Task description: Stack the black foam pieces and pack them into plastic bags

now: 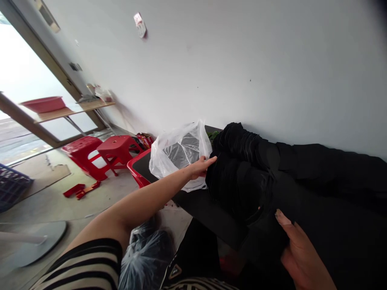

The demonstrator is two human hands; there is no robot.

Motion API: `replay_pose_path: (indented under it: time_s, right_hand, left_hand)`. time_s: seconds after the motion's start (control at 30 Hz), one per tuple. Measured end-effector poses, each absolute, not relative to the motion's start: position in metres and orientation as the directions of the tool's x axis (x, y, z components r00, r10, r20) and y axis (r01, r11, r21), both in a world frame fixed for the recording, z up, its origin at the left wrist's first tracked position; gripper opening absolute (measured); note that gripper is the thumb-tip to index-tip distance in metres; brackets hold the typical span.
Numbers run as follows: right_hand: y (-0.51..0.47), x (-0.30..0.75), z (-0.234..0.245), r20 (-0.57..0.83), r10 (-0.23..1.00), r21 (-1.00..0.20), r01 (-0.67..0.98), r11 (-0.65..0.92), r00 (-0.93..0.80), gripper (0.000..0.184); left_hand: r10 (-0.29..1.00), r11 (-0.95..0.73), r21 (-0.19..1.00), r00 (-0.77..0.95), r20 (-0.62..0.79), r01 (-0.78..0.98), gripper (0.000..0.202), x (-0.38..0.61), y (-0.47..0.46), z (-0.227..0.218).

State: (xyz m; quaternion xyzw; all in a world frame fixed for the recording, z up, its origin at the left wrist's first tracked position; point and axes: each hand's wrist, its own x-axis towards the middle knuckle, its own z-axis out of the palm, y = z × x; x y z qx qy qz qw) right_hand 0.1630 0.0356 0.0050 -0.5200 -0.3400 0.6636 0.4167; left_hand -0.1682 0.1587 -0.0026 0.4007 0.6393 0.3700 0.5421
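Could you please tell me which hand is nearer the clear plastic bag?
Left: the left hand touches the clear plastic bag; the right hand lies farther off on the black cloth.

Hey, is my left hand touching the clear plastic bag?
Touching. The head view shows the left hand lying against the clear plastic bag, with no gap between them, and the bag's lower edge bunched beneath the hand.

Crumpled translucent white plastic bag [178, 155], standing half-open on a dark flat surface [199, 213], its thin sides slack and something dark showing through. Right against it, touching, a long heap of soft black fabric [242, 181], bunched into tight pleats at the far end and spreading into looser, flatter folds toward the near side.
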Motion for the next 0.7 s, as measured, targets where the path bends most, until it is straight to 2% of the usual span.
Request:
replay_pose_path:
  time_s: [0.1,0.27,0.37,0.57,0.63,0.7]
  right_hand:
    - [0.033,0.166,-0.002,-0.45,0.882,-0.848,-0.241,-0.472,-0.141,0.042]
    - [0.027,0.175,-0.017,-0.457,0.876,-0.837,-0.26,-0.482,-0.155,0.043]
    - [0.022,0.178,-0.016,-0.453,0.877,-0.833,-0.275,-0.48,-0.159,0.046]
    - [0.013,0.179,0.001,-0.444,0.885,-0.824,-0.324,-0.465,-0.142,0.048]
    - [0.011,0.179,0.004,-0.43,0.893,-0.817,-0.366,-0.446,-0.13,0.05]
    - [0.008,0.179,0.007,-0.424,0.899,-0.813,-0.393,-0.43,-0.108,0.049]
  left_hand:
    - [0.925,0.38,0.893,-0.094,-0.369,0.241,0.07,-0.162,0.16,0.002]
    - [0.943,0.334,0.802,-0.191,-0.274,0.496,0.05,-0.164,0.164,0.003]
    - [0.951,0.301,0.724,-0.251,-0.18,0.62,0.056,-0.167,0.163,0.002]
    - [0.959,0.234,0.608,-0.283,-0.017,0.758,0.08,-0.162,0.152,0.011]
    - [0.964,0.187,0.578,-0.262,0.048,0.795,0.077,-0.157,0.145,0.022]
    - [0.968,0.085,0.568,-0.203,0.148,0.818,0.064,-0.145,0.133,0.034]
